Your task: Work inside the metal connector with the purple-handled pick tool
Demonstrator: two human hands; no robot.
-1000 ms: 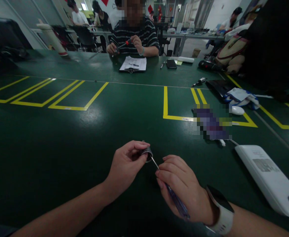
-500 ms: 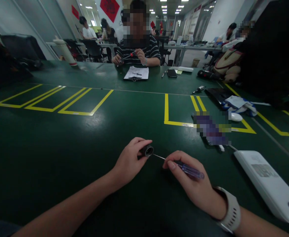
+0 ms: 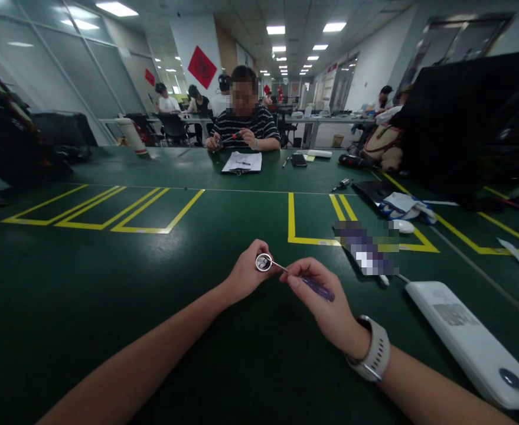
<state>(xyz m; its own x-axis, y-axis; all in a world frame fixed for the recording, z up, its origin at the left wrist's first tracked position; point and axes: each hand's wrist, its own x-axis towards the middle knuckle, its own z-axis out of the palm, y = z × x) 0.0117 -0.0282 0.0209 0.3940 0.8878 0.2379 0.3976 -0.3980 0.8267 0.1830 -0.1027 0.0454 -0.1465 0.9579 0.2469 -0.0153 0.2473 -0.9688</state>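
My left hand (image 3: 247, 273) is closed around a small dark cylindrical part (image 3: 263, 263), whose round open end with a bright rim faces me. Some detail shows inside that end, too small to make out. A screwdriver (image 3: 318, 289) with a purple see-through handle lies in the grip of my right hand (image 3: 325, 304), pinched near the front of the handle. Its thin metal shaft points left, and the tip appears at the right edge of the part's rim; whether it touches, I cannot tell. Both hands are above the green table (image 3: 188, 265).
To the right lie a white device (image 3: 463, 336) with a cable, a phone-like object (image 3: 363, 248), a white mouse (image 3: 403, 226) and a cloth (image 3: 405, 208). Yellow tape (image 3: 291, 218) marks the tabletop. Across it, a person (image 3: 244, 124) holds a red-handled tool behind a clipboard (image 3: 242, 162).
The camera view has tilted up. The part's open end has turned more towards me, and the screwdriver tip has come closer to its rim. Both hands keep their holds.
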